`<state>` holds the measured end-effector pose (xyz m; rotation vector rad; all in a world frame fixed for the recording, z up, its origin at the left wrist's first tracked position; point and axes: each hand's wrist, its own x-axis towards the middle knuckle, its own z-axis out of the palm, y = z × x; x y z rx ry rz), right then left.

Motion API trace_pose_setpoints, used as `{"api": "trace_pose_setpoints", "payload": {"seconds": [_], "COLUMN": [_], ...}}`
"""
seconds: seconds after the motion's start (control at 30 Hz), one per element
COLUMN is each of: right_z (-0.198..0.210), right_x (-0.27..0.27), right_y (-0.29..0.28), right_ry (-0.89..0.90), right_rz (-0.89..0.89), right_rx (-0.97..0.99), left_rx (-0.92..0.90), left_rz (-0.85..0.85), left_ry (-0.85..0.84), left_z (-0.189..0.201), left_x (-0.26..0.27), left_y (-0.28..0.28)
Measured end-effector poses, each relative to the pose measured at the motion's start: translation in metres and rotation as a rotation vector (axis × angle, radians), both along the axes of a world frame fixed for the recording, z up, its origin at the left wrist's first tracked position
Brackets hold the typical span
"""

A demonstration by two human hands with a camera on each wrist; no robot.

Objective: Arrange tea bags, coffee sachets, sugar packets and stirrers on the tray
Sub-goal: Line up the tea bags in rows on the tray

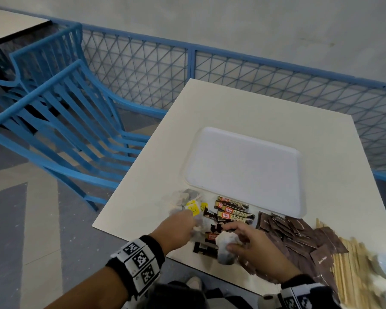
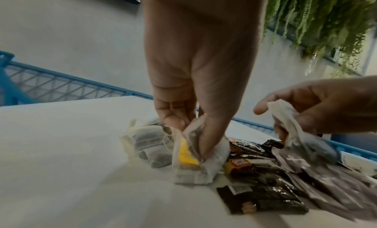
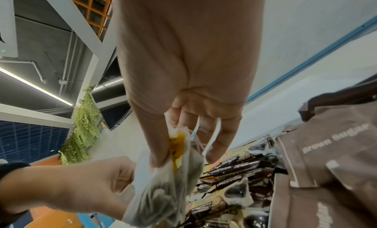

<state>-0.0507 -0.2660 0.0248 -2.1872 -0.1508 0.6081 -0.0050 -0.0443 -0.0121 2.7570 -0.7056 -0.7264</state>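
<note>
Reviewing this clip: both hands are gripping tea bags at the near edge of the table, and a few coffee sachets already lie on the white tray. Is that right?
Not quite. The left hand and right hand do each grip tea bags near the table edge, but the head view shows the white tray bare. The coffee sachets lie on the table beside its near rim.

White tray (image 1: 243,166) lies flat; tea bags (image 1: 185,200), coffee sachets (image 1: 234,211), brown sugar packets (image 1: 299,233) alongside.
</note>
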Motion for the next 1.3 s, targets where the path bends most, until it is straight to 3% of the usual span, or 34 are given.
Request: {"api": "trace_pose_setpoints", "payload": {"seconds": [0.17, 0.37, 0.47, 0.6, 0.83, 1.1, 1.3], "right_z": [-0.004, 0.003, 0.002, 0.006, 0.011, 0.018, 0.033], "right_x": [0.001, 0.013, 0.023, 0.028, 0.03, 0.038, 0.055], "right_y": [0.003, 0.027, 0.037, 0.037, 0.016, -0.025, -0.029], "right_ry": [-0.032, 0.019, -0.086, -0.156, -0.085, -0.034, 0.063], "right_rz": [-0.023, -0.04, -0.043, -0.048, -0.144, -0.227, -0.183], "right_rx": [-0.013, 0.217, 0.191, 0.233, 0.427, 0.477, 0.646], "left_rx": [-0.115, -0.528, -0.692, -0.942, -1.019, -1.211, -1.103], "left_rz": [0.07, 0.208, 0.22, 0.381, 0.467, 0.793, 0.733], "left_ry": [-0.054, 0.099, 0.189, 0.385, 0.402, 0.248, 0.282], "left_z": [0.004, 0.035, 0.05, 0.061, 0.066, 0.069, 0.072], "left_x": [0.007, 0.01, 0.007, 0.01, 0.017, 0.027, 0.03], "left_y": [0.01, 0.014, 0.007, 0.0, -0.017, -0.028, -0.049]}}
